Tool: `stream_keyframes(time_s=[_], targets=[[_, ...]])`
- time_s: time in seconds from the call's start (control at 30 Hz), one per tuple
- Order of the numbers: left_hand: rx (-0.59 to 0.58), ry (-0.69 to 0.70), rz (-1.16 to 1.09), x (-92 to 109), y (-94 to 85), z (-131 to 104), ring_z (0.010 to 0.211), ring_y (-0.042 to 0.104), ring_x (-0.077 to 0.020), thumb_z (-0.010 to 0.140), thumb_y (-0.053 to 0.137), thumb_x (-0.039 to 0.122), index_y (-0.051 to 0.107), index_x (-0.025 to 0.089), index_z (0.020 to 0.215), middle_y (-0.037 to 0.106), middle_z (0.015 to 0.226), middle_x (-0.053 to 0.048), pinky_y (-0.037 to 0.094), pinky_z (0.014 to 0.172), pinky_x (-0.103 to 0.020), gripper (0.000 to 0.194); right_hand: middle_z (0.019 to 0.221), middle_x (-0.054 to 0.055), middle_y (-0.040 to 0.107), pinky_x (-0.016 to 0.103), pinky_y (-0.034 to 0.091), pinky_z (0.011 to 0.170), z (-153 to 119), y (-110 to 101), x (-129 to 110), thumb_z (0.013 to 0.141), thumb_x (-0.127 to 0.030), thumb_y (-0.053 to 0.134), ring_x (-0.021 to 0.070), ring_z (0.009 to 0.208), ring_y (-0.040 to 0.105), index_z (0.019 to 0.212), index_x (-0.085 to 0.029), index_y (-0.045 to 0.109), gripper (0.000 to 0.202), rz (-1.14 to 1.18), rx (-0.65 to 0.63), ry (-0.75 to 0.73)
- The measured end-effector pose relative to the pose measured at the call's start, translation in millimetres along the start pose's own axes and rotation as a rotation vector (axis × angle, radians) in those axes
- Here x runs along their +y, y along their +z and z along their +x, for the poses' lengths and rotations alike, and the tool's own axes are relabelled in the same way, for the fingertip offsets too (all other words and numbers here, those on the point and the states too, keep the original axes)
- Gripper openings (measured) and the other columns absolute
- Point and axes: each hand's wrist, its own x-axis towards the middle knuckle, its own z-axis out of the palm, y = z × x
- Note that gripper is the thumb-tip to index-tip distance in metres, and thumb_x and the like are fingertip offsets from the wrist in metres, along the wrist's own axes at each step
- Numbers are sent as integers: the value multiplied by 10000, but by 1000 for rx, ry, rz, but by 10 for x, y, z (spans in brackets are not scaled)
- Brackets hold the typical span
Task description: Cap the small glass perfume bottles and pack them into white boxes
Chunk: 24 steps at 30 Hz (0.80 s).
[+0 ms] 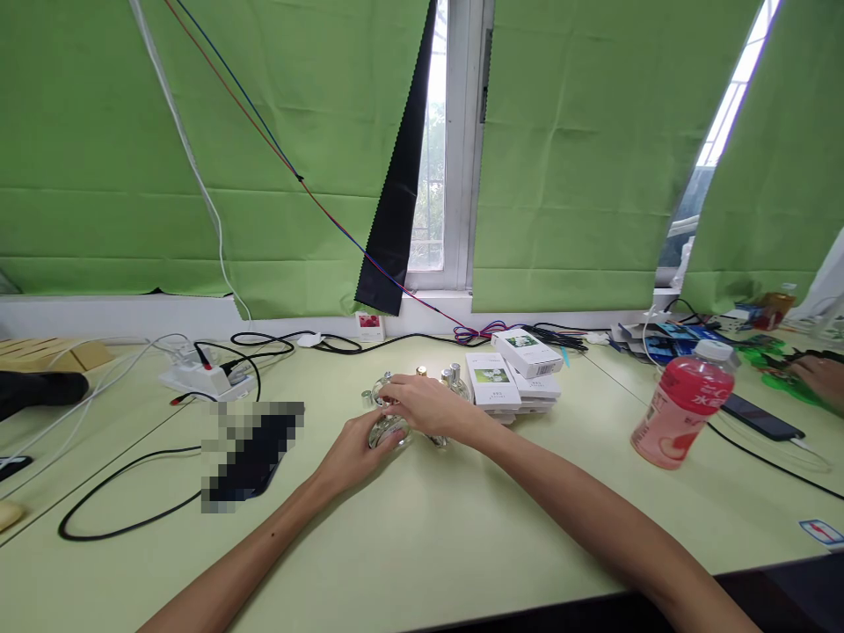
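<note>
Several small clear glass bottles with silvery and gold caps stand close together on the pale green table [422, 545]. My left hand [360, 448] is closed round a clear glass bottle [389, 432] at the near left of the group. Reaching across from the right, my right hand [418, 404] lies over the top of that bottle, its fingers bent at the cap area; what the fingertips pinch is hidden. Behind my right hand a gold cap [421, 372] and a silvery cap [455, 369] show. Small white boxes [491, 382] are stacked just right of the bottles.
A pink drink bottle [686, 404] stands at the right, near a phone [761, 417]. Left are a dark, pixelated object [254, 453], a power strip [204, 378] and looping cables. Another person's hand [821, 378] is at the far right. Green blinds hang behind.
</note>
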Motion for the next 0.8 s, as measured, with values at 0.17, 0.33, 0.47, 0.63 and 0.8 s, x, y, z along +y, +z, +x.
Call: stream_keyframes(time_s=[0.17, 0.33, 0.47, 0.63, 0.8], targets=[[-8, -4, 7, 23, -14, -2, 679, 631, -172, 906, 566, 497, 683, 204, 1190, 759, 894, -20, 475, 655, -257, 425, 1004, 59, 619, 258, 272, 559, -3, 24, 18, 1021, -231, 526, 165, 813, 592, 1045, -179, 644, 131, 10, -6, -1], [-21, -16, 13, 19, -10, -4, 620, 600, -157, 910, 558, 492, 678, 203, 1187, 744, 842, -7, 455, 615, -253, 419, 969, 50, 591, 245, 278, 571, -6, 42, 16, 1031, -243, 503, 152, 781, 569, 1005, -188, 645, 154, 3, 6, 4], [-20, -19, 37, -8, 1, -6, 565, 553, -144, 916, 552, 497, 674, 195, 1178, 711, 766, 6, 421, 575, -249, 418, 950, 45, 582, 249, 282, 564, 1, 74, 33, 1026, -222, 499, 148, 760, 553, 971, -173, 633, 153, 11, 30, -13], [-12, -6, 50, -32, 8, -4, 552, 527, -139, 917, 548, 486, 679, 193, 1124, 683, 720, 14, 405, 572, -248, 382, 927, 43, 582, 253, 329, 613, 12, 96, 41, 1014, -188, 515, 143, 748, 542, 915, -155, 620, 148, 24, 43, -28], [-13, -4, 59, -22, 11, 2, 546, 508, -138, 914, 540, 498, 682, 192, 1083, 654, 688, 21, 405, 578, -252, 377, 939, 51, 601, 256, 350, 646, 22, 122, 38, 1023, -237, 535, 152, 784, 565, 913, -154, 623, 163, 33, 54, -5]])
